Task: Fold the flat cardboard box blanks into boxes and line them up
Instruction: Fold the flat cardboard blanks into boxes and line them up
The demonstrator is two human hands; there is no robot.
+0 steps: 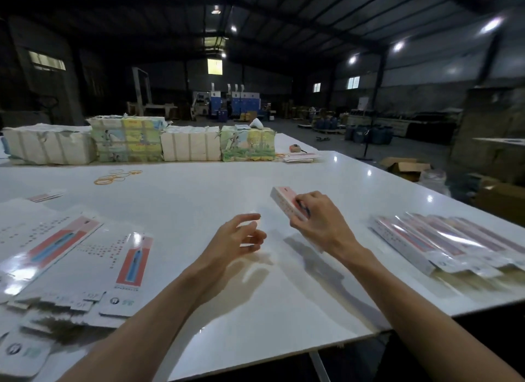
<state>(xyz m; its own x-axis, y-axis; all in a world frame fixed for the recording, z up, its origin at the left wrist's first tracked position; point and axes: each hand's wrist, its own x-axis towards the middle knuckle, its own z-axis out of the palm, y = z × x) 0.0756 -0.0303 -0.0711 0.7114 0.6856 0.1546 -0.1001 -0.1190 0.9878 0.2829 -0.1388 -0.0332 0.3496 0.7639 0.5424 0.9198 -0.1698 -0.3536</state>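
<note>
White table (199, 188). Wrapped bundles (127, 140) along far edge. Flat blanks (85, 253) heaped at near left corner. Folded boxes (443, 245) side by side at right edge. Right hand (321, 219) grips one folded box (284, 201) over table's middle. Left hand (235, 239) beside it, fingers loosely spread, holding nothing. Rubber bands (116, 177) toward far left.

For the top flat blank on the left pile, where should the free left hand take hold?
Likely its right long edge, coming from the bare table side: the blank lies flat on others, so only an edge can be pinched, and that edge faces the open left hand.
</note>
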